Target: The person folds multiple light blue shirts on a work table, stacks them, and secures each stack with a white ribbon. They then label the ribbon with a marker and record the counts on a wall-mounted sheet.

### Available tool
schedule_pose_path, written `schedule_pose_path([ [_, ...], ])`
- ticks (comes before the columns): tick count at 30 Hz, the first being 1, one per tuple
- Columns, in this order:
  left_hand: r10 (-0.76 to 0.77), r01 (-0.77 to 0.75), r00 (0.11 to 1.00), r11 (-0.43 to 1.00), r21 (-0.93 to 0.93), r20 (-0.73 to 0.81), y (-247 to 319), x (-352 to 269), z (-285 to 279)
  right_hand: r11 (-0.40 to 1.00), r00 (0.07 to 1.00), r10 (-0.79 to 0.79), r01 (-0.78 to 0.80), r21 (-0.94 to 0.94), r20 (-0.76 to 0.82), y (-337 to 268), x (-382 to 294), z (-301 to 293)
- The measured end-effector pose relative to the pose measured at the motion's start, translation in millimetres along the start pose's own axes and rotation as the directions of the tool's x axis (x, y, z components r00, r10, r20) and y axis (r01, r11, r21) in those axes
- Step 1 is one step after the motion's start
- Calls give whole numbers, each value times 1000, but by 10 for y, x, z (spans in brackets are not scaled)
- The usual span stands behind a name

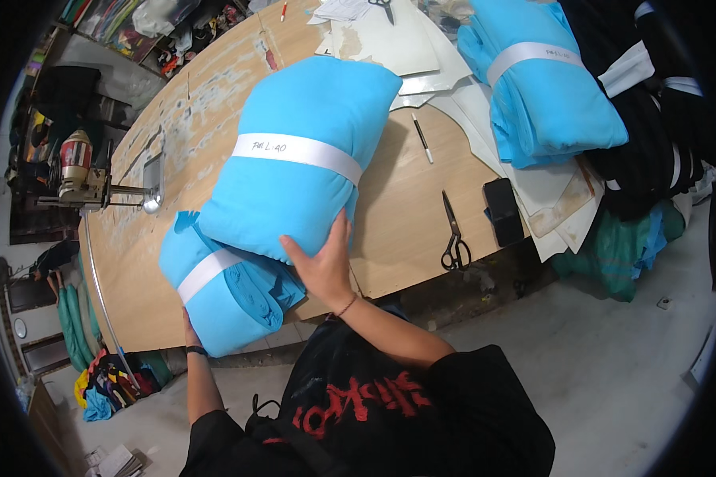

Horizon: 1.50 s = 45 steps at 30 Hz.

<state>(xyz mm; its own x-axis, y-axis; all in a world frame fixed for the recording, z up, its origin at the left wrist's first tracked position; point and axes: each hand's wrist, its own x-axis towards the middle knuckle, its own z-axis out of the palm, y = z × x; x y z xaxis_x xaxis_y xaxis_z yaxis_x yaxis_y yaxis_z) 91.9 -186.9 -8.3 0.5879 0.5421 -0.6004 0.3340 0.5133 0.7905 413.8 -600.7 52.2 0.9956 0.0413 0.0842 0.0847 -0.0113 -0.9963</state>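
Observation:
A large folded bundle of light blue fabric, tied round with a white strip bearing handwriting, lies tilted on the wooden table. My right hand presses on its near end, thumb and fingers spread. Partly under it, a smaller blue fabric bundle with a white band overhangs the table's near edge. My left hand is at that bundle's left side, its fingers mostly hidden by the cloth; whether it grips is unclear.
Black-handled scissors, a phone and a pen lie to the right. Another banded blue bundle rests on paper patterns, beside black fabric bundles. A machine holding a thread cone stands at the left edge.

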Motion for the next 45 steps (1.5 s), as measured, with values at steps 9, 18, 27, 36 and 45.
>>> schedule_pose_path([
  [9,22,-30,990,998,-60,-141,-105,65,-82,568,970,-214,29,-822,-113,1811,2058,-1395],
  [18,151,-151,987,988,3,-44,42,-197,447,999,935,6,-19,-33,-354,929,1558,-1290],
  [27,613,-470,786,509,721,80,491,-360,720,965,936,-90,-3,261,342,-983,-976,1080],
  [36,516,-956,261,23,292,816,1392,-892,170,991,739,-28,-67,115,674,-1099,-2110,2409],
  [45,546,-673,711,348,653,443,941,350,-1232,887,969,-232,249,388,-91,-1373,-1292,2126],
])
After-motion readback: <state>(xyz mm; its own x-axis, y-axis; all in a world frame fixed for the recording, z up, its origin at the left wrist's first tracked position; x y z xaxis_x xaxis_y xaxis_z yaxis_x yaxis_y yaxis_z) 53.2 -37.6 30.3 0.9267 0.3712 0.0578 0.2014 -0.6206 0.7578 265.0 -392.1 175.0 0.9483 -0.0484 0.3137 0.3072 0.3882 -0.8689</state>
